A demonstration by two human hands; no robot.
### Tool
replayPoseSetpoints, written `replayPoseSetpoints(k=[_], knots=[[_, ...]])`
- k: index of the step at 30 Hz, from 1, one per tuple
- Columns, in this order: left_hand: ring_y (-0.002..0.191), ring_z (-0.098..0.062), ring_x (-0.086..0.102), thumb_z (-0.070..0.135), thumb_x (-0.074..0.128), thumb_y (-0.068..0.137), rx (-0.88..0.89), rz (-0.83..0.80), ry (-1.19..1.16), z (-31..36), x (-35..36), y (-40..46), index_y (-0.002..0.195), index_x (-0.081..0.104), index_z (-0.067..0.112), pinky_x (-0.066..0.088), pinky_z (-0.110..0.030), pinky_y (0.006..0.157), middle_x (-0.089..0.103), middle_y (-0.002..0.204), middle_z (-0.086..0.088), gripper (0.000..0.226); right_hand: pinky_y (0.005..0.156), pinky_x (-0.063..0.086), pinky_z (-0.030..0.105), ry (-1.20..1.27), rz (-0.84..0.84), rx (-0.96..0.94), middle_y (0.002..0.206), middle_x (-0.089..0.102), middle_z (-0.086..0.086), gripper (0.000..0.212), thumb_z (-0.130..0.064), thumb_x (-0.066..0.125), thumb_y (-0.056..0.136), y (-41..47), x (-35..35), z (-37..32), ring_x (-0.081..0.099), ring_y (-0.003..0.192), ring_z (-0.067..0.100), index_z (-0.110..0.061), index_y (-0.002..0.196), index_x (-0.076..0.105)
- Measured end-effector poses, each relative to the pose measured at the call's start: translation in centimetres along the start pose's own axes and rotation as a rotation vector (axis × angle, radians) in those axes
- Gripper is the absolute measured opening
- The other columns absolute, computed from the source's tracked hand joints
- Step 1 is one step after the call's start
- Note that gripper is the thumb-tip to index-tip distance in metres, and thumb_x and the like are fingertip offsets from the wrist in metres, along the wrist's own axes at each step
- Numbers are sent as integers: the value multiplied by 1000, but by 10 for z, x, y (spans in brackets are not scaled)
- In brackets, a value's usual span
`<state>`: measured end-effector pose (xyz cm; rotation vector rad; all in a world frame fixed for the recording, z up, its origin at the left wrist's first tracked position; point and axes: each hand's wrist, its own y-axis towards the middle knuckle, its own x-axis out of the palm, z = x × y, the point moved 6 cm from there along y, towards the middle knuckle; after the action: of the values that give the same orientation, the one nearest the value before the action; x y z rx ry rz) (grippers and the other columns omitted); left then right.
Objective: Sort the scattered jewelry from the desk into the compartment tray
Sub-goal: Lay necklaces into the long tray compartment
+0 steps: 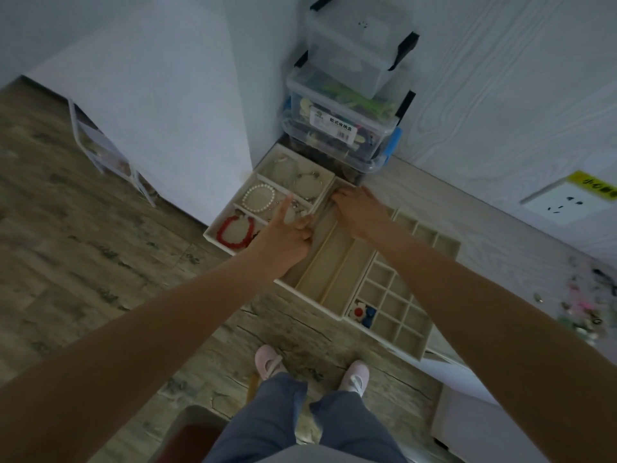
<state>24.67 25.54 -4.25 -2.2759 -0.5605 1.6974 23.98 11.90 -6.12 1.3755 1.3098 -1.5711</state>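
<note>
- A wood-patterned floor (83,235) fills the left side, with a white metal rack (100,152) leaning at the foot of a white wall.
- A beige tray (213,230) with wide sections sits at the left end of the desk, partly over its edge. A red bead bracelet (233,232) lies in its nearest section, a pearl bracelet (258,197) in the middle one, and thin silver bangles (309,182) in the far one.
- The left hand (287,235) reaches over the right side of this tray; the index finger points out towards the small pieces beside the pearls while the other fingers are curled in. Whether it pinches anything cannot be told.
- A long-slot tray (330,262) lies just right of the first tray, touching it.
- The right hand (359,208) rests palm down over the far end of the long-slot tray, fingers bent at its back rim; whether they grasp something is hidden.
- Stacked clear storage boxes (344,128) stand behind the trays in the corner.
- A grid tray (394,309) of small squares sits further right; a red-and-white flower piece (359,311) and blue pieces (370,317) lie in its near-left cells.
- Scattered jewelry (584,309) lies blurred on the pale desk (500,235) at the far right, well apart from both hands.
- A wall socket (564,203) sits above it.
</note>
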Motion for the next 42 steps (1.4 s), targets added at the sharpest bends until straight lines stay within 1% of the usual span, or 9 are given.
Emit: replayPoseSetpoints(k=[9,15,19,23,27,32,37,39,42], knots=[[143,-21,11,14,55,85,14,-12,-73,-2,-2,-3,133,47,11,-4,-66,107,38,144,-5,49,102,31,35,-13,2,26,134,47,7,34,-12,41,95,-6,1,-2,41,125,27,-11,127,51],[145,-20,5,14,54,87,16,-2,-74,-1,-7,-6,137,42,10,-5,-65,107,35,147,-5,52,113,16,37,-5,-7,38,141,41,5,39,-11,40,96,-8,-3,-2,33,133,22,-12,134,45],[145,-18,7,14,57,84,15,19,-128,-4,-8,-7,137,43,14,-7,-64,107,37,146,0,54,112,19,36,2,-10,36,139,42,5,40,-9,42,94,-11,-5,-4,35,131,23,-12,133,47],[145,-13,8,14,50,92,-24,70,-248,-11,-14,-8,139,40,20,-5,-55,113,29,152,3,48,108,23,32,64,43,41,140,44,7,41,-6,39,94,-16,-12,-5,38,129,24,-10,134,47],[141,-15,21,17,44,95,-85,178,-351,-16,-29,-3,136,43,21,4,-45,115,37,146,3,42,112,15,31,118,64,64,148,36,6,43,-10,36,98,-36,-20,1,32,136,23,-11,141,39],[126,-20,39,21,45,92,-114,281,-382,-7,-70,15,126,51,20,24,-37,108,50,130,0,34,115,12,31,186,107,164,153,29,7,42,-15,33,100,-79,-32,34,27,141,22,-12,142,38],[98,-32,59,10,58,82,-79,460,-473,36,-117,41,103,66,9,42,-43,86,65,97,-10,22,117,12,33,255,116,301,153,29,4,42,-15,34,100,-142,-32,88,24,142,19,-13,142,39],[100,-31,58,11,54,85,-56,471,-510,61,-136,52,105,66,10,40,-41,87,64,100,-9,23,117,14,33,258,125,349,152,31,4,42,-16,35,100,-170,-29,110,26,141,20,-13,141,40],[112,-24,51,18,46,93,10,448,-493,107,-159,72,121,57,17,34,-37,98,59,115,-3,30,116,14,31,296,121,437,152,32,4,42,-19,35,100,-214,-18,145,28,140,20,-14,142,38]])
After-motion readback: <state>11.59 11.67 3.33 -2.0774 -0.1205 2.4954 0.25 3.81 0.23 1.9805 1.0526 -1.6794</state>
